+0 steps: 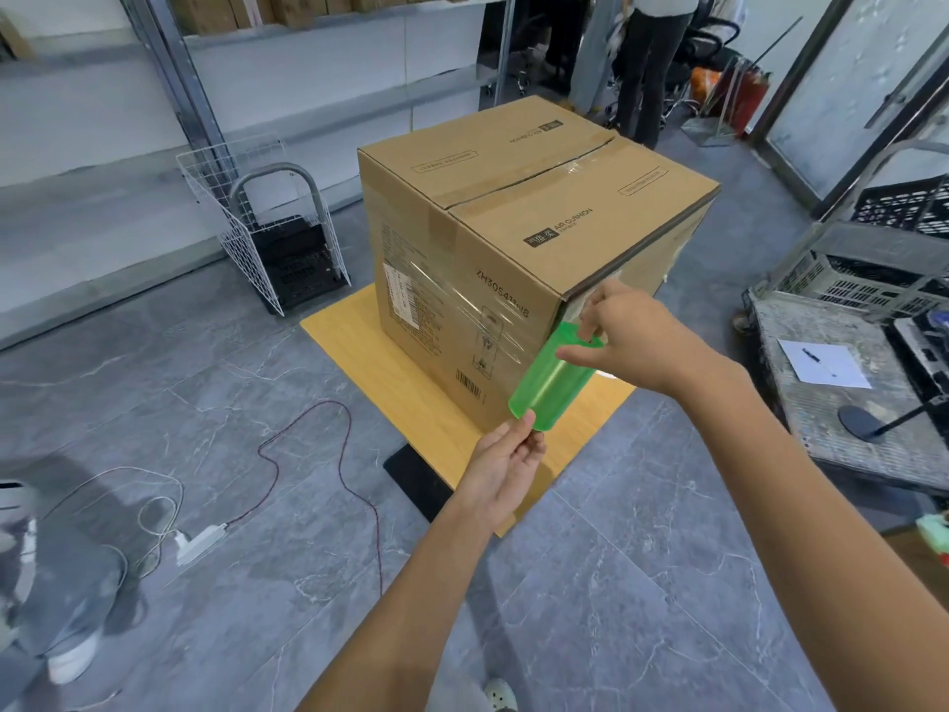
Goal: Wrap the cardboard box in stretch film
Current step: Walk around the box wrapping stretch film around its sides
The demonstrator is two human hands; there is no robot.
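A large cardboard box stands on a low wooden board in the middle of the floor. Clear stretch film lies across its near left face. A green roll of stretch film is held tilted against the box's near corner. My left hand grips the roll's lower end. My right hand pinches the roll's upper end with its fingers at the rim.
A wire cart with a black crate stands to the left of the box. Cables and a power strip lie on the grey floor. A trolley with crates and paper is at the right. People stand at the back and at the left.
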